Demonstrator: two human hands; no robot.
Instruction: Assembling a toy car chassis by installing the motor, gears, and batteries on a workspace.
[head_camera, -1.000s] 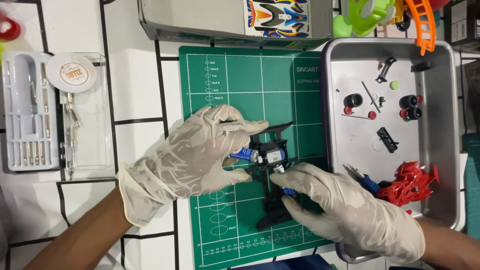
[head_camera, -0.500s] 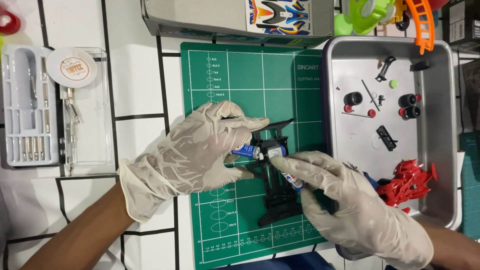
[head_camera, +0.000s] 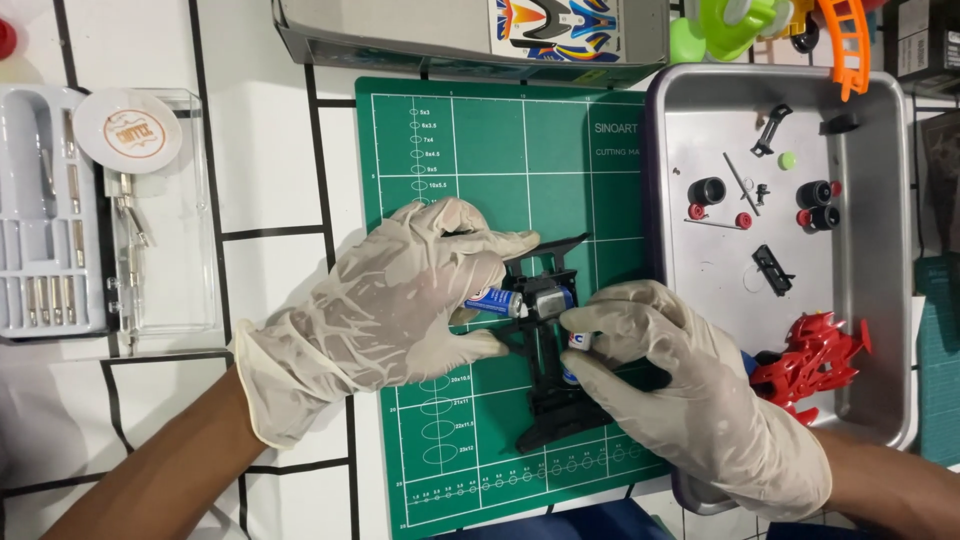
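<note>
Both hands wore pale, wrinkled gloves and met over a black toy car chassis (head_camera: 556, 400) that lay on the green cutting mat (head_camera: 480, 150). The left hand (head_camera: 400, 300) curled around the chassis from its outer side, thumb below and fingers above, and pinched a blue and silver battery (head_camera: 497, 301) at its fingertips, the battery lying crosswise at the chassis's upper end. The right hand (head_camera: 680, 385) covered the chassis's other flank; its thumb and forefinger were pressed together on a second battery (head_camera: 578, 341), of which only the white end showed. The two hands were nearly touching, with the chassis between them.

Just beyond the right hand's knuckles stood a metal tray (head_camera: 880, 300), and the wrist lay over its near corner. In the tray, close to that wrist, lay a red plastic body part (head_camera: 815, 360); farther up sat small black wheels (head_camera: 708, 190), red hubs and a few thin black pieces.

Well out past the left forearm lay a clear plastic tool case (head_camera: 165, 260) with a round white lid (head_camera: 128, 130) resting on it, and beside it a grey tray of small driver bits (head_camera: 40, 210). Beyond both sets of fingertips, at the far edge of the mat, sat a grey box (head_camera: 400, 35) bearing a colourful sticker sheet (head_camera: 555, 25).
</note>
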